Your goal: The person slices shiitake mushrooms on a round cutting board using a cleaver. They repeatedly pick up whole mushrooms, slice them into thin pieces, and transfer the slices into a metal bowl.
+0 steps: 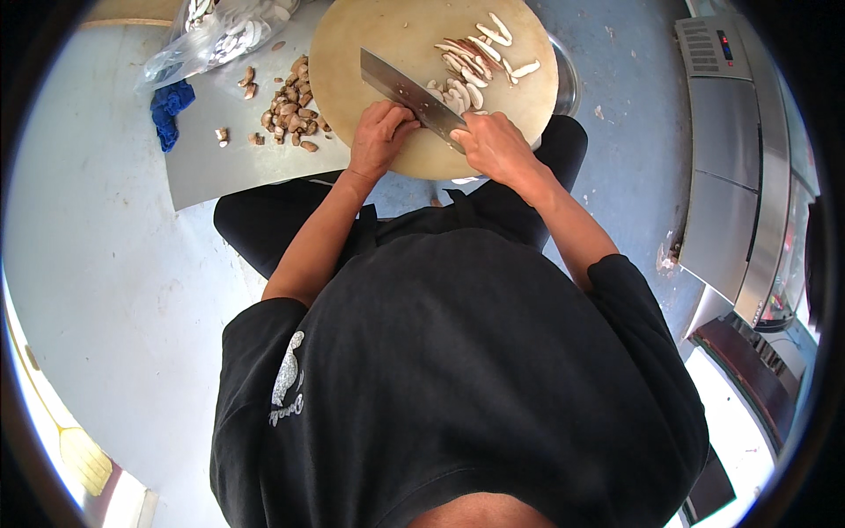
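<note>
My right hand [498, 148] grips the handle of a cleaver [410, 91], its broad blade slanting up and left across a round chopping board [356, 33]. Close against the blade's left side, my left hand [381, 135] rests on the board with its fingers curled down. Whatever lies under those fingertips is hidden. To the right of the blade lie pale mushroom slices [470, 96], some close to the steel. Farther up, a row of thin brown-edged mushroom slices [470, 58] leans together, with a few loose strips around it. Small bits cling to the blade.
Left of the board, a pile of brown mushroom pieces [290, 112] lies on a metal sheet [211, 175]. Beyond it are a clear plastic bag [231, 43] of sliced mushrooms and a blue cloth [171, 109]. A steel appliance [723, 145] stands at right. A fly swatter [86, 460] shows lower left.
</note>
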Available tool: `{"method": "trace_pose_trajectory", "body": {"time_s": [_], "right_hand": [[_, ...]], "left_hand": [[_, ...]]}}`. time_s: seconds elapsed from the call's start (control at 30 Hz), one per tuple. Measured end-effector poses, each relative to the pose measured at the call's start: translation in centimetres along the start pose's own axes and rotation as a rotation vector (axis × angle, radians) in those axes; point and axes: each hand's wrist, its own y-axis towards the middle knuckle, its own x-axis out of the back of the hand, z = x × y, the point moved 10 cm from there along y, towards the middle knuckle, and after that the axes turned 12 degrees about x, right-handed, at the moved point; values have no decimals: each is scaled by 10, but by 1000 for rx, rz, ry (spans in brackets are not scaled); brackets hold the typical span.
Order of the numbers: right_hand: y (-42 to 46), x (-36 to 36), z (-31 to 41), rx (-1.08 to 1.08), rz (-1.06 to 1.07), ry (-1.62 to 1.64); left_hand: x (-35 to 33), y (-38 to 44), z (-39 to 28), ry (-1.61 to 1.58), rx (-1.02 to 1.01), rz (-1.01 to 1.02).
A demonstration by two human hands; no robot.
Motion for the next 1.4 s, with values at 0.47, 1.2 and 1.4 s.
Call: {"method": "trace_pose_trajectory", "body": {"time_s": [0.47,1.2,1.4], "right_hand": [[32,-30,6,77,-117,-37],[-71,95,-198,-516,-540,504],[-49,95,-146,-320,-396,-174]], "left_hand": [[-2,0,-3,19,-15,25],[-80,79,-49,117,105,-6],[-91,94,-38,270,73,-63]]}}
